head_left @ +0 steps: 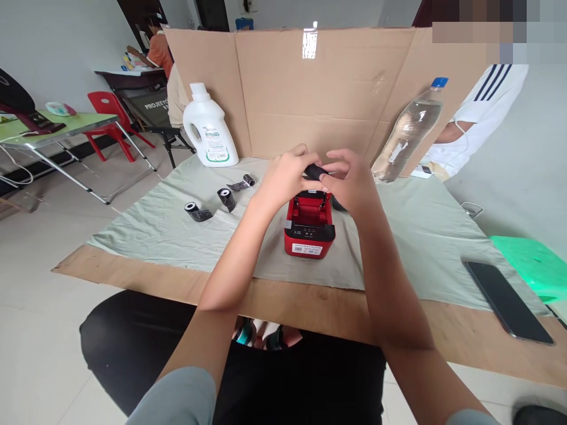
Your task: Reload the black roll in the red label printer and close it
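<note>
A small red and black printer (pixel 309 233) stands on the cloth in front of me, its top open and its red inner bay showing. Just above its back part, a black roll (pixel 315 172) is pinched between the fingertips of my left hand (pixel 290 174) and my right hand (pixel 348 180). Fingers cover part of the roll, and the hands also hide some of the printer's raised lid. To the left lie more black rolls: one with a loose tail (pixel 198 212), one upright with a white core (pixel 226 199), and a thin one partly unwound (pixel 242 183).
A white detergent bottle (pixel 210 127) and a tilted clear bottle (pixel 410 133) with a blue cap stand before a cardboard screen (pixel 319 94). A phone (pixel 508 301) lies at the table's right edge. Other people are behind the screen. A green stool (pixel 529 265) stands at right.
</note>
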Tool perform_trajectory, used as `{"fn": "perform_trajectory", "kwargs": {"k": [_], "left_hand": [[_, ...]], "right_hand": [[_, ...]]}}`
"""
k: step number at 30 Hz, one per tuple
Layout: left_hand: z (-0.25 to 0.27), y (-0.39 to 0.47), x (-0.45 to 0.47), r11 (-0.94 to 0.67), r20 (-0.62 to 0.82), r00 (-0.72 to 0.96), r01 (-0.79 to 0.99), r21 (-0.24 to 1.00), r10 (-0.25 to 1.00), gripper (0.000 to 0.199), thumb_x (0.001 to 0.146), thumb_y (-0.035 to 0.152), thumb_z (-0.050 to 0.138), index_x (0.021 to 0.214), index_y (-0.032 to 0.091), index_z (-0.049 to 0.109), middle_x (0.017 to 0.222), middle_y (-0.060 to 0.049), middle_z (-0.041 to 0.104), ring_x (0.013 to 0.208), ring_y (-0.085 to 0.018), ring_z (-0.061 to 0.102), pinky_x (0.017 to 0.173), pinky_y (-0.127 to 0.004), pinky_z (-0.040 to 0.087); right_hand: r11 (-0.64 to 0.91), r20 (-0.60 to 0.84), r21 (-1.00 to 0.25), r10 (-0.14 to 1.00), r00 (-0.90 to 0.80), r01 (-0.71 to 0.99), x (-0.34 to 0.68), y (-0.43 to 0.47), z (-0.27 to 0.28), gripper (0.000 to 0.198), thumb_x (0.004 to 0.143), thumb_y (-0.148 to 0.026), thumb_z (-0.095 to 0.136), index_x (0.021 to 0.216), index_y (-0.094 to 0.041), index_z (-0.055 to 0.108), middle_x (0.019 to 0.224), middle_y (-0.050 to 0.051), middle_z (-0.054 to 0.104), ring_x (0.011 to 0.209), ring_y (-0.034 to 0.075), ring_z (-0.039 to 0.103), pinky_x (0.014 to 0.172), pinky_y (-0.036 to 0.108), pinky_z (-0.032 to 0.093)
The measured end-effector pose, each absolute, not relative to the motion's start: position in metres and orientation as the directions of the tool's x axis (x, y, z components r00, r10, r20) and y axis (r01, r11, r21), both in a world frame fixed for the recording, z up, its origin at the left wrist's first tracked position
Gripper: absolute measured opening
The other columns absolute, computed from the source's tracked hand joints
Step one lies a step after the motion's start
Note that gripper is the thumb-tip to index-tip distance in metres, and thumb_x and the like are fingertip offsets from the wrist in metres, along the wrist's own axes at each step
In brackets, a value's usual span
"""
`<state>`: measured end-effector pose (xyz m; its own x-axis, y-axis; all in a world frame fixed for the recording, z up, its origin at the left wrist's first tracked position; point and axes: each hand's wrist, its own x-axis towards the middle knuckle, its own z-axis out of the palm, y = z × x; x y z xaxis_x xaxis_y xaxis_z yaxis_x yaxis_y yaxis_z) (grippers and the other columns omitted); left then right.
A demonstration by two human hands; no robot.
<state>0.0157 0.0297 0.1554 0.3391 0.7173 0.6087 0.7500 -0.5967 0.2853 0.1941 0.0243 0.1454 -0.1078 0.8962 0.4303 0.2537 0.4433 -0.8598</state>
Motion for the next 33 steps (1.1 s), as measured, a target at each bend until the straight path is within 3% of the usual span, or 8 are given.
{"fn": "perform_trajectory", "kwargs": {"k": [5, 10, 14, 18, 22, 26, 29, 33], "left_hand": [[0.154, 0.032, 0.01, -0.652, 0.65, 0.344, 0.689, 0.316, 0.678, 0.036, 0.085, 0.058, 0.077, 0.105, 0.028, 0.073, 0.112, -0.006, 0.069, 0.101, -0.028, 0.067, 0.078, -0.037, 0.05], [0.153, 0.037, 0.005, -0.722, 0.644, 0.358, 0.496, 0.483, 0.676, 0.039, 0.091, 0.059, 0.07, 0.111, 0.026, 0.069, 0.112, -0.006, 0.071, 0.105, -0.025, 0.068, 0.082, -0.036, 0.055], [0.147, 0.043, 0.007, -0.699, 0.643, 0.286, 0.396, 0.596, 0.711, 0.049, 0.092, 0.062, 0.067, 0.128, 0.03, 0.061, 0.106, -0.004, 0.071, 0.104, -0.025, 0.071, 0.086, -0.04, 0.056], [0.133, 0.038, -0.008, -0.628, 0.66, 0.106, 0.451, 0.635, 0.744, 0.053, 0.089, 0.058, 0.072, 0.133, 0.032, 0.058, 0.113, -0.004, 0.07, 0.109, -0.024, 0.07, 0.086, -0.039, 0.057], [0.116, 0.033, -0.073, -0.414, 0.604, -0.173, 0.583, 0.7, 0.778, 0.037, 0.084, 0.044, 0.077, 0.114, 0.025, 0.068, 0.109, -0.006, 0.072, 0.104, -0.021, 0.067, 0.083, -0.033, 0.057], [0.109, 0.043, -0.168, -0.012, 0.408, -0.439, 0.668, 0.744, 0.801, 0.037, 0.079, 0.028, 0.075, 0.114, 0.018, 0.073, 0.099, -0.003, 0.073, 0.093, -0.018, 0.066, 0.084, -0.029, 0.055], [0.107, 0.055, -0.219, 0.322, 0.254, -0.567, 0.72, 0.614, 0.784, 0.036, 0.076, 0.026, 0.077, 0.111, 0.018, 0.075, 0.096, -0.001, 0.073, 0.095, -0.019, 0.065, 0.087, -0.029, 0.053], [0.094, 0.065, -0.238, 0.421, 0.176, -0.57, 0.75, 0.511, 0.802, 0.035, 0.066, 0.021, 0.083, 0.1, 0.017, 0.077, 0.088, -0.001, 0.072, 0.098, -0.022, 0.066, 0.089, -0.032, 0.051]], "right_hand": [[0.459, 0.454, -0.875, 0.888, -0.071, 0.153, 0.201, 0.039, 0.142, 0.029, 0.082, -0.035, 0.078, 0.108, -0.027, 0.066, 0.096, 0.004, 0.076, 0.089, 0.024, 0.071, 0.084, 0.047, 0.063], [0.48, 0.475, -0.875, 0.876, -0.081, 0.059, 0.201, 0.046, 0.143, 0.029, 0.085, -0.045, 0.077, 0.107, -0.028, 0.068, 0.099, 0.004, 0.078, 0.087, 0.024, 0.072, 0.079, 0.047, 0.062], [0.489, 0.489, -0.872, 0.865, -0.113, -0.034, 0.196, 0.039, 0.151, 0.021, 0.088, -0.037, 0.075, 0.105, -0.026, 0.069, 0.105, 0.005, 0.079, 0.089, 0.021, 0.072, 0.078, 0.04, 0.061], [0.465, 0.465, -0.885, 0.88, -0.099, -0.023, 0.194, 0.033, 0.159, 0.015, 0.088, -0.024, 0.072, 0.102, -0.023, 0.068, 0.106, 0.006, 0.079, 0.086, 0.019, 0.073, 0.077, 0.036, 0.06], [0.409, 0.409, -0.913, 0.912, -0.032, -0.007, 0.203, 0.042, 0.159, 0.014, 0.087, -0.023, 0.074, 0.098, -0.023, 0.066, 0.105, 0.004, 0.077, 0.091, 0.022, 0.075, 0.077, 0.039, 0.061], [0.374, 0.374, -0.927, 0.927, 0.013, 0.002, 0.22, 0.055, 0.159, 0.019, 0.083, -0.019, 0.079, 0.096, -0.022, 0.066, 0.107, 0.005, 0.074, 0.091, 0.022, 0.076, 0.079, 0.038, 0.06], [0.397, 0.397, -0.918, 0.917, 0.022, -0.005, 0.23, 0.061, 0.158, 0.02, 0.085, -0.023, 0.079, 0.099, -0.023, 0.065, 0.108, 0.006, 0.073, 0.09, 0.019, 0.074, 0.079, 0.036, 0.058], [0.419, 0.419, -0.908, 0.908, -0.009, -0.007, 0.23, 0.065, 0.156, 0.023, 0.089, -0.035, 0.08, 0.1, -0.027, 0.062, 0.102, 0.005, 0.072, 0.093, 0.02, 0.071, 0.083, 0.039, 0.057]]}}
